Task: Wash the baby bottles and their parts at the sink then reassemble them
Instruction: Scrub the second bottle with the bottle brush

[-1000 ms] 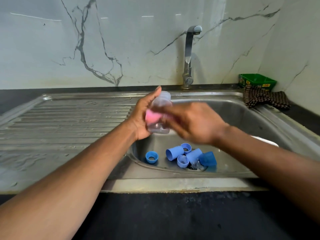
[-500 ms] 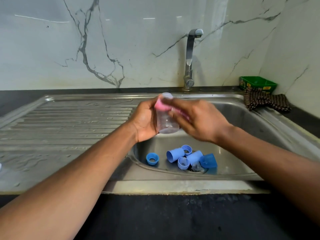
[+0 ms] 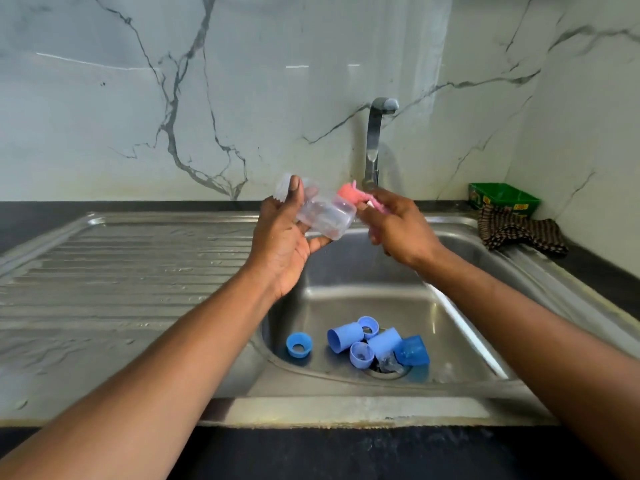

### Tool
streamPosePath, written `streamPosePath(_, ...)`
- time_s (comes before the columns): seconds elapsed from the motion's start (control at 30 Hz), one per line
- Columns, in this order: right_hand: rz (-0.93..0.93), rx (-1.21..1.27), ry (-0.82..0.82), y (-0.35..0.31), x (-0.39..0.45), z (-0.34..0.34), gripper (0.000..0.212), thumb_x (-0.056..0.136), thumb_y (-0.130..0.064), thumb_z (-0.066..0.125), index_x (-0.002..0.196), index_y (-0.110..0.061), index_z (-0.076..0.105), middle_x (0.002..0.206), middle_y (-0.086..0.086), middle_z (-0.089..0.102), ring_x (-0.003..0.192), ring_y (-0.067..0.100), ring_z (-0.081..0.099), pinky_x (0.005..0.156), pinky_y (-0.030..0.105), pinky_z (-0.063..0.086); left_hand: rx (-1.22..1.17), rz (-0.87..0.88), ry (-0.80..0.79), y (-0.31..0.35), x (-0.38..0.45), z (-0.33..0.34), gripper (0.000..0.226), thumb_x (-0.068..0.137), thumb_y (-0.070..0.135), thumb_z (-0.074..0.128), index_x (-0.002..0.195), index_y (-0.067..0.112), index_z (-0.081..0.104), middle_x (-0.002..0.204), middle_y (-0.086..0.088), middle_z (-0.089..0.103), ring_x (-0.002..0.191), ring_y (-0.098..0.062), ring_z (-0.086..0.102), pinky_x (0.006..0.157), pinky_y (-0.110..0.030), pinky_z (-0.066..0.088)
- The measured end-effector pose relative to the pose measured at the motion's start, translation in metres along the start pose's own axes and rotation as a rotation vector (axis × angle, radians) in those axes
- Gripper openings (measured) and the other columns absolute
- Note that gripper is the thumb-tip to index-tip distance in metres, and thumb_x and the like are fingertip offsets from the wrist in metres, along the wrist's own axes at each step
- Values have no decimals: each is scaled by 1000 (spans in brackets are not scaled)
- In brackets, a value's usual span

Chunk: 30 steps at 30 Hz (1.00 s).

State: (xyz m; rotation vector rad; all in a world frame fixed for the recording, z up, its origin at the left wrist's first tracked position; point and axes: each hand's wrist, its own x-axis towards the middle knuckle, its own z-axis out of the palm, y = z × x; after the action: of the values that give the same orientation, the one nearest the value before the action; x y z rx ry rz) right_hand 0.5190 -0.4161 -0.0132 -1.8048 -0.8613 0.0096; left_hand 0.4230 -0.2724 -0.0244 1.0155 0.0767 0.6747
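My left hand [image 3: 284,233] grips a clear baby bottle [image 3: 323,214], tilted on its side above the sink basin [image 3: 450,327]. My right hand [image 3: 394,226] holds a pink brush [image 3: 349,194] whose sponge head sits just outside the bottle, by its base end. Down in the basin around the drain lie several blue parts: a ring [image 3: 299,344], a cap [image 3: 344,337], a second cap [image 3: 384,340], a translucent blue cover [image 3: 412,350] and two small rings. Clear teats near the drain are hard to make out.
A steel tap [image 3: 375,140] rises behind my hands, with no visible water. The ribbed draining board [image 3: 121,271] stretches left. A green box [image 3: 502,199] and a brown checked cloth [image 3: 519,230] sit at the back right corner. A dark counter edge runs along the front.
The pink brush was inside the bottle a second ago and has come out to the right. The bottle has tipped from upright onto its side and both hands have risen.
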Motion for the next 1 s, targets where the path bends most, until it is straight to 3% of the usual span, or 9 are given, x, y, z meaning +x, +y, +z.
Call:
streamPosePath(0.07, 154, 195, -150, 3, 2, -3, 20, 103, -33, 49, 115, -21, 60, 65, 1, 51, 40, 9, 35, 37, 19, 25, 21, 95, -30, -1, -2, 2, 42, 85, 38, 59, 116, 15, 45, 129, -10, 58, 121, -32, 59, 76, -46, 58)
streamPosePath(0.2, 291, 387, -410, 15, 9, -9, 25, 104, -39, 42, 112, -21, 57, 62, 0, 47, 38, 8, 24, 33, 15, 18, 240, 315, -6, -5, 1, 0, 32, 90, 38, 63, 107, 24, 39, 122, -6, 57, 117, -21, 59, 90, -53, 55)
streamPosePath(0.33, 355, 598, -555, 14, 16, -2, 40, 103, -38, 39, 81, -17, 65, 56, -1, 43, 35, 6, 23, 30, 17, 15, 511, 546, 26, -7, 7, -9, 44, 86, 43, 64, 109, 23, 33, 114, -5, 51, 107, -15, 55, 102, -54, 45)
streamPosePath(0.4, 388, 628, -592, 17, 17, 3, 54, 104, -35, 35, 66, -19, 70, 53, -2, 42, 34, 5, 25, 30, 17, 17, 550, 556, 39, -7, 11, -18, 53, 86, 44, 64, 116, 15, 30, 119, -13, 50, 111, -22, 56, 102, -55, 44)
streamPosePath(0.53, 433, 605, -556, 26, 22, 8, 40, 104, -30, 34, 79, -11, 58, 56, 1, 43, 34, 6, 26, 29, 16, 21, 483, 484, -54, -15, 13, -17, 48, 82, 47, 68, 109, 25, 34, 116, -4, 52, 111, -22, 57, 97, -62, 47)
streamPosePath(0.73, 409, 515, -574, 29, 23, 8, 30, 105, -27, 32, 92, -12, 54, 60, 2, 43, 37, 7, 25, 33, 17, 17, 544, 566, -93, -13, 11, -6, 33, 90, 36, 63, 110, 23, 41, 108, -3, 57, 99, -13, 60, 89, -30, 50)
streamPosePath(0.8, 340, 403, -509, 25, 21, 3, 25, 104, -32, 39, 100, -17, 59, 62, 4, 46, 37, 9, 26, 34, 17, 18, 455, 492, -7, -6, 15, -15, 32, 87, 38, 65, 109, 21, 49, 102, 4, 61, 95, -11, 61, 88, -32, 51)
streamPosePath(0.9, 116, 232, -162, 19, 9, 1, 16, 102, -32, 51, 110, -26, 64, 64, 2, 54, 41, 8, 39, 40, 19, 29, 391, 242, 165, -2, 14, -31, 32, 86, 45, 66, 103, 19, 60, 91, 2, 64, 87, -19, 61, 78, -37, 50)
streamPosePath(1.0, -195, 21, 135, 14, -9, 10, 32, 100, -48, 49, 131, -44, 56, 98, -21, 69, 79, 2, 61, 71, 28, 53, 416, -27, 119, -11, 3, -25, 34, 94, 43, 56, 107, 13, 63, 87, -5, 65, 74, -20, 63, 65, -30, 51)
